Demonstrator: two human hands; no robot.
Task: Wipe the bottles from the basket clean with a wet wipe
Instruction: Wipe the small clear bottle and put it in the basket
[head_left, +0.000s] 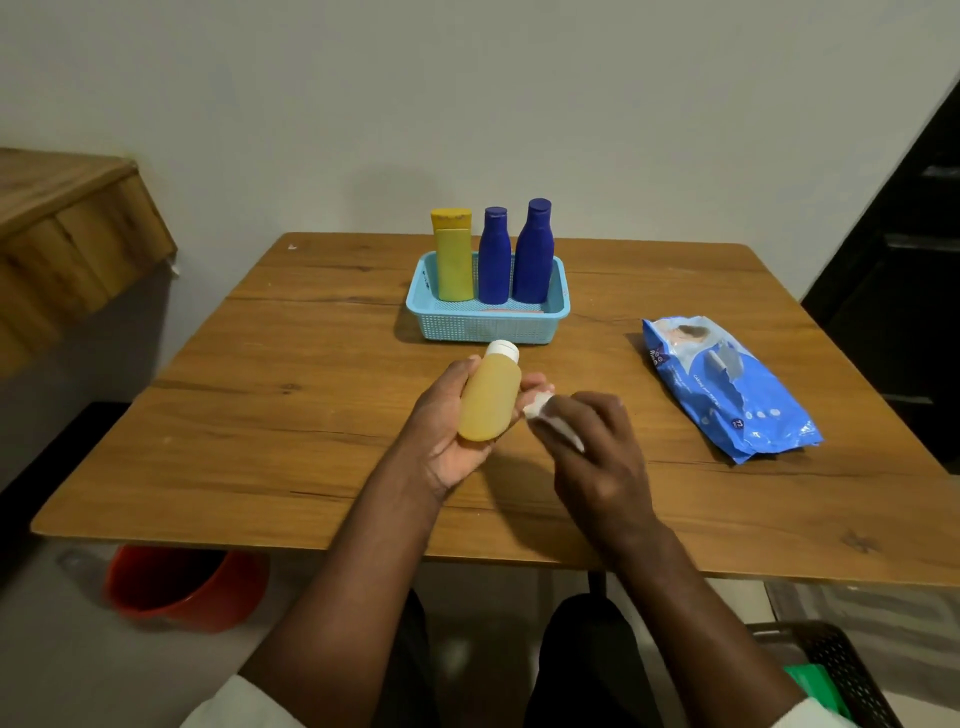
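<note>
A small translucent amber bottle (489, 399) with a white cap (502, 351) sits just below the middle of the frame, lying tilted in the left hand (451, 423), cap pointing up and away toward the basket. The left hand cradles it from beneath, palm up, thumb along the bottle's left side and fingertips showing past its right side, so the hand is closed loosely around the bottle. Just to the right, the right hand (592, 447) is clenched on a crumpled white wet wipe (545, 415), whose upper end pokes out beside the bottle's lower right flank; whether the wipe actually touches the bottle there cannot be told. Both hands hover above the wooden surface (311, 415). Above them in the frame, near the far edge of the surface, a light blue perforated basket (488, 325) holds three upright bottles in a row: a yellow bottle (453, 257) on the left, a dark blue bottle (494, 257) in the middle, and a slightly taller dark blue bottle (533, 252) on the right. At the right of the frame a blue wet-wipe packet (727, 387) lies flat on the surface, well apart from the hands. Under the surface's near left corner, at lower left, stands an orange bucket (182, 590). A dark mesh bin (841, 670) with something green in it shows at the lower right corner.
</note>
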